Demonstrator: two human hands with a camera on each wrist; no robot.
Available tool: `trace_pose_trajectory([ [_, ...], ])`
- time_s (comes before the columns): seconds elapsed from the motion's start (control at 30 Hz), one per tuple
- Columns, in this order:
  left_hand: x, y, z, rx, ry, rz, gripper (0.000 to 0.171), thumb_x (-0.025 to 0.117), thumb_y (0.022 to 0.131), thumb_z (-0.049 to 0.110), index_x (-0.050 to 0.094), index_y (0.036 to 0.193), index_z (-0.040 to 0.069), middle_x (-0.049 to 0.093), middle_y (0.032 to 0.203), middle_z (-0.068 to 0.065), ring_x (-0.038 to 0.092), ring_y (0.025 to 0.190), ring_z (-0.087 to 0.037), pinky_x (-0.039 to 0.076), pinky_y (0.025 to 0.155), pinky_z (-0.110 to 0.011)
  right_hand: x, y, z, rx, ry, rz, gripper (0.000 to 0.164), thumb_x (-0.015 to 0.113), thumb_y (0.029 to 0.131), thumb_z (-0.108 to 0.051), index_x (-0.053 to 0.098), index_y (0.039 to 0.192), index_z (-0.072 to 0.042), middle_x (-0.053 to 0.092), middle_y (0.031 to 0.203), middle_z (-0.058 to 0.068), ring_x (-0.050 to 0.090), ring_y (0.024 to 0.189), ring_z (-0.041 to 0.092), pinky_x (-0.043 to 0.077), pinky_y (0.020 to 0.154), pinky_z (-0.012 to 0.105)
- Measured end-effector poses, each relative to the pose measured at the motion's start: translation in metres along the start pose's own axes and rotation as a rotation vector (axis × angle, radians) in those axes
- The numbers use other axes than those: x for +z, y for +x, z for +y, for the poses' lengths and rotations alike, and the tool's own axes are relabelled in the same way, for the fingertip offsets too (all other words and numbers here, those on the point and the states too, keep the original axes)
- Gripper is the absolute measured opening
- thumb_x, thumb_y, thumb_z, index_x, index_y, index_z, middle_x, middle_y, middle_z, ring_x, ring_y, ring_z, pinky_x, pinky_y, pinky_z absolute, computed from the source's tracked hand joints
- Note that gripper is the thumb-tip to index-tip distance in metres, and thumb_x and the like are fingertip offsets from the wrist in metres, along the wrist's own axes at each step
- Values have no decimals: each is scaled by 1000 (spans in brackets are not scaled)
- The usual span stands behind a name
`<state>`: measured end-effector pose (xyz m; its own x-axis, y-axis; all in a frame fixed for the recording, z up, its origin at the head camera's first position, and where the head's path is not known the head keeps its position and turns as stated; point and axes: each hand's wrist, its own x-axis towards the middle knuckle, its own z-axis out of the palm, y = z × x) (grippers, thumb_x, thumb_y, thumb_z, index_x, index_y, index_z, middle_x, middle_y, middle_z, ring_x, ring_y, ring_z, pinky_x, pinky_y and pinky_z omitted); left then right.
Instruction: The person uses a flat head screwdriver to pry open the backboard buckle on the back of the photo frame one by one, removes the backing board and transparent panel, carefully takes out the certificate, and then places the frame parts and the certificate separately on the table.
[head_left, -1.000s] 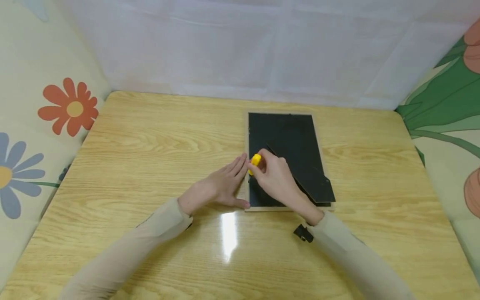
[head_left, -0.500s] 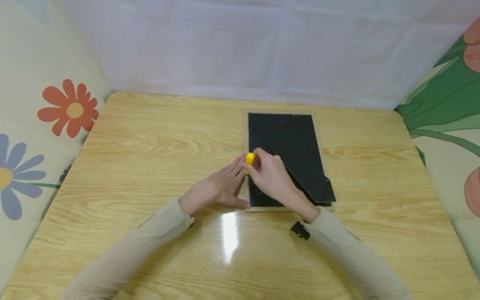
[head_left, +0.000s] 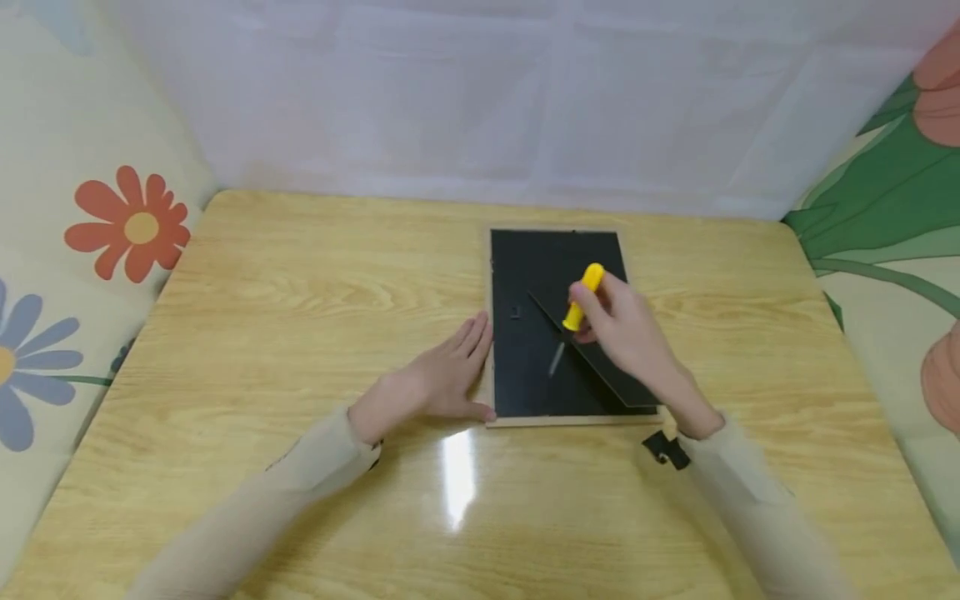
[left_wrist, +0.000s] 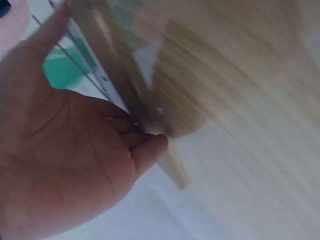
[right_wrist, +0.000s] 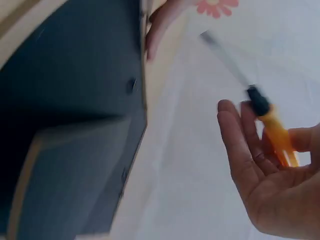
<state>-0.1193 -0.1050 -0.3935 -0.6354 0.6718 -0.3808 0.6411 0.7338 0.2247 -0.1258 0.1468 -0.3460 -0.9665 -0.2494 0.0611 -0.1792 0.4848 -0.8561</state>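
Note:
A picture frame [head_left: 570, 422] lies with its black backing board [head_left: 525, 375] facing up. A black stand flap [head_left: 618, 367] sticks up at a slant from the board. My left hand [head_left: 446, 367] rests along the frame's left edge, fingers straight, thumb near the lower left corner. In the left wrist view its fingertips touch the wooden rim [left_wrist: 115, 60]. My right hand [head_left: 630, 333] grips a flathead screwdriver [head_left: 585, 296] by its yellow handle above the flap. The screwdriver's metal shaft [right_wrist: 225, 57] points away from the fingers in the right wrist view.
A small dark tab [head_left: 515, 312] shows on the backing board's left part. Small metal tabs [right_wrist: 131, 86] line its edge. The wooden table [head_left: 337, 275] meets a white curtain [head_left: 465, 108] behind, with flowered panels either side.
My right hand has lifted the screwdriver off the frame's left edge and carried it right, over the stand flap. My left hand has stayed at the edge.

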Motion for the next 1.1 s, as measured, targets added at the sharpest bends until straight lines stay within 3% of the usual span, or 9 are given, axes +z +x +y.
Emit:
trace_pose_trajectory([
  [0.1,3,-9,17,52,70,67,94,59,93,47,11,148,-13,-1,154,-32,3,143,-43,11,116,-44,-33,-2,17,29,-130,-64,46,37,105,-39,61,99,0,66,87,14,60,70,28,53,62,39],
  [0.23,12,-24,48,184,149,123,75,56,97,38,26,147,-10,16,153,-30,17,142,-41,19,115,-43,-67,9,48,43,-303,-221,50,30,107,-34,62,115,3,65,93,18,53,64,29,43,58,36],
  [0.37,23,-32,73,282,248,113,69,56,96,42,37,146,-2,30,153,-21,31,139,-32,28,112,-38,-76,22,73,60,-346,-370,52,26,108,-32,52,130,8,60,99,20,54,71,30,45,68,42],
  [0.4,25,-32,77,289,274,115,68,56,96,42,39,146,-1,33,152,-18,33,138,-30,30,111,-36,-75,24,78,68,-330,-393,52,26,108,-31,50,131,9,61,106,23,58,84,33,47,76,45],
  [0.5,30,-33,85,277,307,129,66,58,95,42,42,144,0,37,149,-15,38,135,-25,36,108,-33,-73,28,86,106,-222,-423,56,22,108,-31,45,132,14,50,133,30,49,119,41,41,96,52],
  [0.57,31,-33,87,265,314,150,66,59,95,41,41,144,0,39,148,-14,40,133,-24,38,106,-32,-72,30,88,133,-158,-418,54,20,109,-29,46,126,16,40,142,30,39,130,45,37,101,57],
  [0.77,33,-30,91,257,347,212,67,59,95,39,39,146,1,43,140,-11,46,124,-21,44,99,-28,-74,28,88,179,-149,-415,51,19,108,-30,50,104,11,39,143,30,44,123,46,45,88,47],
  [0.93,33,-30,89,201,378,245,59,57,97,37,45,142,1,48,129,-8,51,113,-20,50,92,-30,-70,28,82,213,-127,-416,50,20,108,-30,49,102,9,37,144,32,39,130,44,40,75,37],
  [1.1,27,-33,77,146,305,229,53,56,98,30,48,140,-1,49,126,-10,51,114,-23,49,94,-38,-68,22,81,245,-114,-414,48,21,108,-29,50,95,7,42,140,33,51,118,40,41,61,34],
])
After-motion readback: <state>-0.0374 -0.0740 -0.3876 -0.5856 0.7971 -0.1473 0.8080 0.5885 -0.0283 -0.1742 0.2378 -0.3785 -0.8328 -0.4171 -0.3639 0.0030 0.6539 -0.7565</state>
